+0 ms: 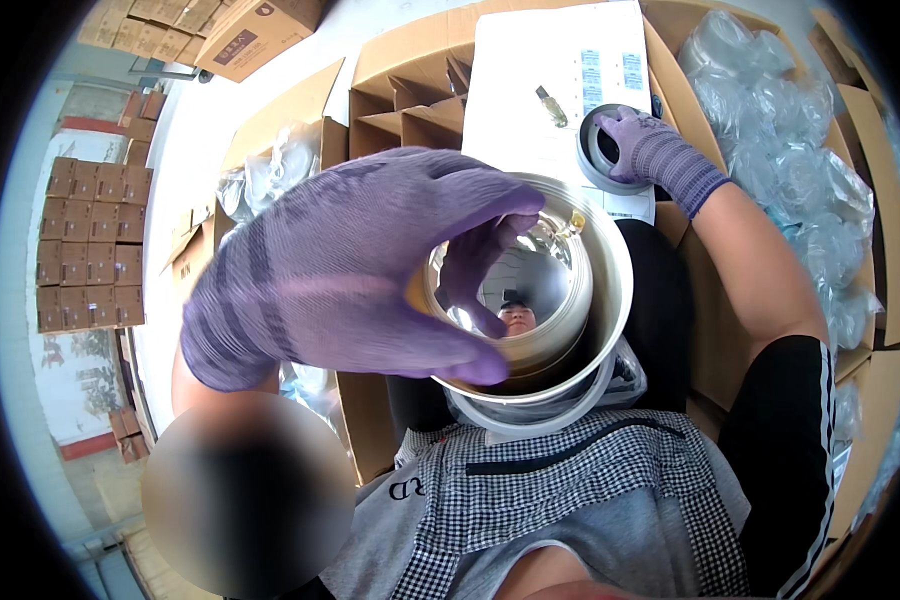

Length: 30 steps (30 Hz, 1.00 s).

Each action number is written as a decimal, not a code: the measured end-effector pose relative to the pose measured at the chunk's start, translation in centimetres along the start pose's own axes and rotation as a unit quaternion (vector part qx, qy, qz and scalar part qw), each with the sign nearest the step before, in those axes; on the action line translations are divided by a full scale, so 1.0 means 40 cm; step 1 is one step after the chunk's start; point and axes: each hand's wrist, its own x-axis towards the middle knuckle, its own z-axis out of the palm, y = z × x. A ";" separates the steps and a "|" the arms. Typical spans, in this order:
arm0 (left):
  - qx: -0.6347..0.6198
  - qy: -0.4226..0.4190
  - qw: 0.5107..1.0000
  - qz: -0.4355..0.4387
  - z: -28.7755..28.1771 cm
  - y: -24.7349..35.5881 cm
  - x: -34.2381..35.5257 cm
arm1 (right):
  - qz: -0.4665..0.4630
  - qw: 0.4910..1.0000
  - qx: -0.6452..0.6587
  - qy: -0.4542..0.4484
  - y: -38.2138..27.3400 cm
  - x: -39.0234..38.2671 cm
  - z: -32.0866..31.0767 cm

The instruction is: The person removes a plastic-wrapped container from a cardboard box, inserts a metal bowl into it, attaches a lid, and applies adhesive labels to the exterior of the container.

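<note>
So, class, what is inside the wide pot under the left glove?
Inside the pot sits a round, mirror-like metal piece. The gloved left hand covers part of its left side from view, and the pot's bottom is hidden beneath the piece.

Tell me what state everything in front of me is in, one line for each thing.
Pale round open-topped container: uncovered
Shiny mirror-like metal piece: inside that container
Left hand in purple knit glove: open, fingers curved over the metal piece
Round grey ring-shaped part: gripped
Right hand in purple knit glove: closed on the ring-shaped part
Brown divided cardboard box: open
Clear plastic bags: bunched together
</note>
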 end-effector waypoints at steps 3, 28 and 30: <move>0.155 0.069 0.985 -0.033 0.045 0.044 0.016 | 0.006 1.000 -0.018 -0.006 0.001 0.002 -0.007; -0.582 0.299 0.719 0.237 0.056 -0.084 -0.097 | -0.263 0.761 0.583 0.112 -0.034 -0.405 -0.261; -0.492 0.331 0.792 0.149 0.073 -0.140 -0.152 | -0.233 0.757 0.566 0.231 -0.021 -0.369 -0.154</move>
